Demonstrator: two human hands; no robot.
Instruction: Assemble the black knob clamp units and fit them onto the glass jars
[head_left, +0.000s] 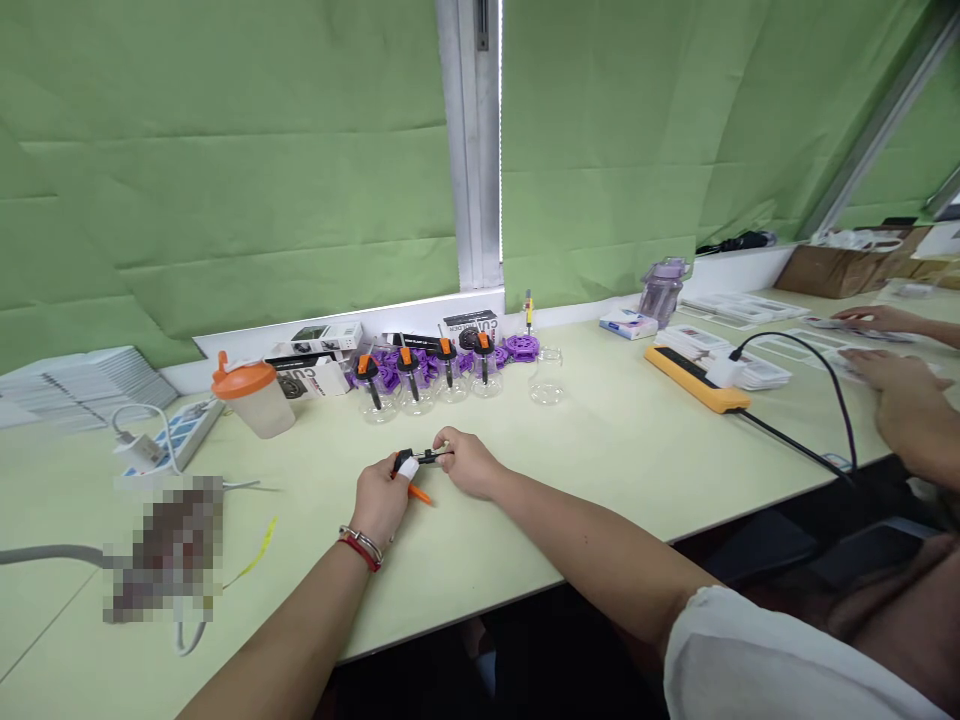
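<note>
My left hand [381,500] is closed around a black bottle top [403,459] with an orange lever [420,494] sticking out toward the front. Fingers of my right hand [466,462] pinch a thin black stem [442,454] at the right end of the same piece. Both hands are just above the table, close together. Beyond them stands a row of several clear glass bottles [417,400] with similar black and orange tops. To their right is a glass bottle [547,390] with no top on it.
Behind the bottles lie purple plastic parts [522,348] and printed boxes [319,374]. An orange-lidded cup [259,405] and a white power strip [180,432] stand left. At right are an orange power strip [694,382], a purple bottle [663,292] and another person's hands [892,385].
</note>
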